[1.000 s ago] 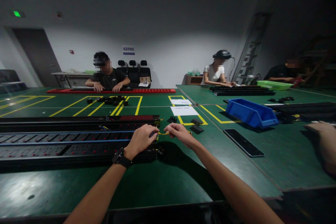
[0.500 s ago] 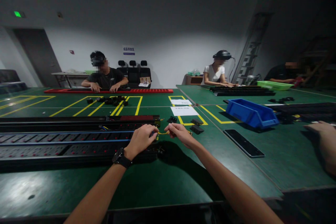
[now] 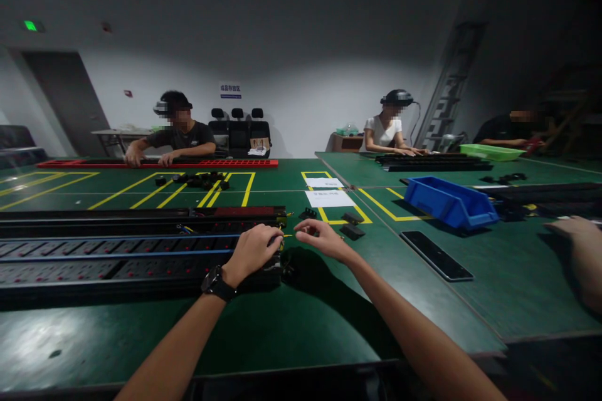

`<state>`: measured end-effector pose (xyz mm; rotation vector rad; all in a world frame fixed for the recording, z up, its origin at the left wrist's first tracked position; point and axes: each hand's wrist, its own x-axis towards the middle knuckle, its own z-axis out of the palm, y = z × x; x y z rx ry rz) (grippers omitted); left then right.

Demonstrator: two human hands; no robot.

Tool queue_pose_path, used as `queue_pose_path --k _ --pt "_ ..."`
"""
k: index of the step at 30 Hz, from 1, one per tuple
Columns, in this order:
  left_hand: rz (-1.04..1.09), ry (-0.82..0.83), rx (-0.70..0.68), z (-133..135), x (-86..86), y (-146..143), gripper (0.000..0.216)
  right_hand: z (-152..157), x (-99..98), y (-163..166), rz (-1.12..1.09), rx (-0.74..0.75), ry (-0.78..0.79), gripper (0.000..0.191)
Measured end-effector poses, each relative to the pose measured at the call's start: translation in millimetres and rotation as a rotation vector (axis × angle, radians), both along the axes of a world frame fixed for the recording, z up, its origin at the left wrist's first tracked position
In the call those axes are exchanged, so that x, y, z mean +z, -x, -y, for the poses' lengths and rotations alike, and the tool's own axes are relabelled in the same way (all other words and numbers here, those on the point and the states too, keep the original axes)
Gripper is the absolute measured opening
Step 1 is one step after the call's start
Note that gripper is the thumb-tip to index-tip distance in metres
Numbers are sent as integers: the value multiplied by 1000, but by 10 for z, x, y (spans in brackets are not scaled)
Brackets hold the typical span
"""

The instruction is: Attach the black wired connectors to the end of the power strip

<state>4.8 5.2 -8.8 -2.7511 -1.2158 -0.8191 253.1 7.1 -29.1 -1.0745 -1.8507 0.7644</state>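
Note:
My left hand, with a dark watch on its wrist, rests over the right end of the long black power strips. Its fingertips are pinched together at a thin yellow wire, whose short end shows beside them. Just to the right, my right hand hovers above the green table with thumb and forefinger curved and apart. Nothing shows between those fingers. Part of the wire and the strip ends lie hidden behind my left hand.
Small black parts lie beyond my right hand, near white paper sheets. Farther right are a phone, a blue bin and another person's hand. Across the table, one person handles a red rail; others work farther right.
My right hand's fingers have opened and come off the yellow wire, which earlier stretched between both hands. My left hand stays put. Across the table, the red rail has shifted left.

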Motion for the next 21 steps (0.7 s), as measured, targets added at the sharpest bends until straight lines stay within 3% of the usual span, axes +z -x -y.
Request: queue_pose_path --k 6,11,17,21 --pt "-14 6 -66 -18 -22 -3 22 28 -197 233 219 -42 -191 21" --pt "71 -3 -71 -17 -20 -12 33 -71 -203 135 219 -100 -262 15" --pt "166 -28 -25 21 36 -29 28 -121 -63 -382 577 -644 -111 22" --pt "160 -15 -4 37 50 -34 26 -109 -42 -616 796 -769 49 28"
